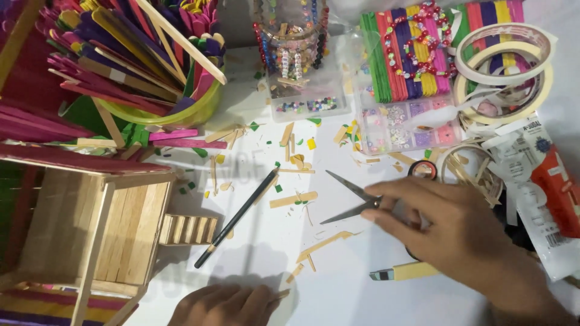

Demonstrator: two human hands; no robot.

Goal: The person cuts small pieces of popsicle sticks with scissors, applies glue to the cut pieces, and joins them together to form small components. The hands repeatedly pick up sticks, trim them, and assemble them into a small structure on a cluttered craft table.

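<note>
My right hand covers the scissors handles mid-tabletop, fingers curled, blades open. Left hand at the near edge pinches a wood sliver. Best to seat finger loops before lifting.

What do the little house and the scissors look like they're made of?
House: pale flat craft sticks, likely unfinished wood, with visible grain and seams. Scissors under the right hand: thin grey blades, probably metal with a dull shine.
</note>
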